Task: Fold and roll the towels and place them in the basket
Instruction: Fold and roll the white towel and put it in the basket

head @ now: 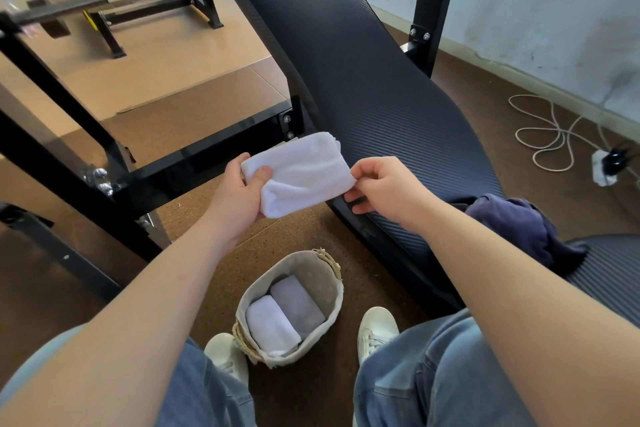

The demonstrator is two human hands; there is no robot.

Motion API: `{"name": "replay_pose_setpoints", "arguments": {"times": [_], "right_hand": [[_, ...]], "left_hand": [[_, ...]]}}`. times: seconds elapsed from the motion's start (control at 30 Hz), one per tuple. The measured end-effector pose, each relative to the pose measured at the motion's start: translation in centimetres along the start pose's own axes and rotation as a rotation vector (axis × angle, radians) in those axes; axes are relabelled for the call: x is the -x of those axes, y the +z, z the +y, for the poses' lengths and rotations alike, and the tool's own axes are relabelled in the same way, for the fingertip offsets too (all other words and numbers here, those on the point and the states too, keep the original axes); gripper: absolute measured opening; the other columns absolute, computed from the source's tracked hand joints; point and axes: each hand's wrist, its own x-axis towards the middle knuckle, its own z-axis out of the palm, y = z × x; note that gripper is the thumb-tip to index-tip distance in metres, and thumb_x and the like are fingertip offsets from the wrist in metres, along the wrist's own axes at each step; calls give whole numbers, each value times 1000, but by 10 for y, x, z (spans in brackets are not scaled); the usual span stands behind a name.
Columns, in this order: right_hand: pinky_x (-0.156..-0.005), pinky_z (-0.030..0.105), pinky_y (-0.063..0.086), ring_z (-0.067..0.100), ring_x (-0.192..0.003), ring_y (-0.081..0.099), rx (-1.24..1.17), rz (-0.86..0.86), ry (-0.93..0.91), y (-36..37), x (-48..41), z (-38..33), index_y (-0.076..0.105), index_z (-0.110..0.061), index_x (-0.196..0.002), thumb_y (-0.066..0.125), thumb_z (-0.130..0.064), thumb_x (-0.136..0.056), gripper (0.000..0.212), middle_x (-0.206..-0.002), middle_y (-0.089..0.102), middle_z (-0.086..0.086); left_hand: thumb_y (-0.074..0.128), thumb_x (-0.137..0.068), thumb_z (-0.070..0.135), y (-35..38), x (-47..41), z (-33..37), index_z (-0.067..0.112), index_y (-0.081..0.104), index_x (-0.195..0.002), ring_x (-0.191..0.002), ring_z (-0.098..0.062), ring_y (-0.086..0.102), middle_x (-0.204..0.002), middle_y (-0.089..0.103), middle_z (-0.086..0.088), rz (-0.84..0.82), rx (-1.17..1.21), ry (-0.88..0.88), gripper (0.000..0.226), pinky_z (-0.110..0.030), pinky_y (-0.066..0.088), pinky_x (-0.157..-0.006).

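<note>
While the left hand (239, 198) grips the left end of the white towel (298, 173) and the right hand (384, 189) pinches its right corner, at frame centre, I think the roll should stay tight, edges aligned, to fit beside two rolls (272, 324) in the basket (329, 282), lower centre. No writing is readable.
</note>
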Motion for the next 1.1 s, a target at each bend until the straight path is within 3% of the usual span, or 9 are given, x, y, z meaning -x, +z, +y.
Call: {"name": "replay_pose_setpoints", "arguments": {"times": [0.17, 0.3, 0.37, 0.43, 0.57, 0.77, 0.9, 1.0, 1.1], "right_hand": [[-86, 42, 63, 22, -92, 74, -272, -225, 91, 1, -1, 3, 73, -12, -106, 63, 3, -94, 21, -107, 76, 13], [-80, 35, 63, 19, -81, 69, -343, -107, 121, 3, -4, 3, 76, -7, -102, 77, -16, -91, 14, -96, 75, 10], [-82, 37, 63, 20, -80, 67, -387, -110, 182, -1, -4, 3, 74, -4, -102, 76, -14, -92, 14, -98, 75, 12], [-89, 43, 61, 25, -88, 70, -474, -233, 228, -5, -1, 3, 73, -5, -105, 71, -10, -95, 12, -104, 75, 14], [-91, 44, 59, 27, -95, 74, -586, -392, 228, -8, 3, 1, 72, -6, -114, 63, -9, -97, 19, -105, 76, 13], [-82, 38, 58, 22, -88, 73, -552, -194, 235, -9, -4, 5, 74, -5, -107, 71, -6, -93, 15, -105, 78, 11], [-78, 36, 60, 20, -89, 73, -428, -87, 252, -10, -6, 6, 76, -11, -106, 75, -6, -89, 18, -101, 79, 6], [-72, 34, 61, 19, -84, 69, -340, 58, 219, -9, -8, 6, 75, -16, -106, 66, -7, -94, 17, -101, 78, 9], [-70, 35, 61, 23, -83, 72, -411, 69, 201, -7, -9, 2, 70, -14, -110, 60, -37, -102, 27, -103, 75, 12]], "left_hand": [[50, -108, 33, 0, 0, 0, 30, 26, -157, -110, -19, 63, -129, 54, 3, 1, -2, 8, 55, -43, 62, -84], [50, -108, 32, -1, 2, 2, 30, 27, -157, -108, -20, 63, -126, 54, 5, -10, 2, 16, 54, -44, 62, -84], [50, -107, 32, -2, 2, 2, 30, 27, -157, -112, -22, 62, -131, 53, 1, 3, 26, 19, 55, -46, 60, -88], [51, -107, 32, -3, 1, 3, 31, 27, -157, -114, -22, 62, -134, 52, -1, -4, 25, 23, 55, -48, 59, -92], [51, -107, 33, 2, 3, 1, 31, 26, -158, -111, -17, 62, -130, 53, 3, -51, -34, 58, 56, -42, 61, -86], [52, -106, 31, -3, 1, 2, 31, 31, -155, -113, -21, 63, -132, 54, 1, -26, 45, 64, 53, -46, 61, -90], [54, -105, 31, -1, 4, 3, 31, 34, -153, -113, -21, 63, -133, 54, -1, -10, 27, 99, 52, -41, 62, -84], [58, -104, 34, -3, 5, 4, 31, 34, -154, -113, -21, 63, -134, 54, -1, 7, 38, 116, 56, -43, 61, -87], [60, -102, 34, -2, 8, 3, 34, 31, -156, -113, -21, 63, -133, 53, 2, -35, 23, 119, 61, -45, 63, -86]]}}
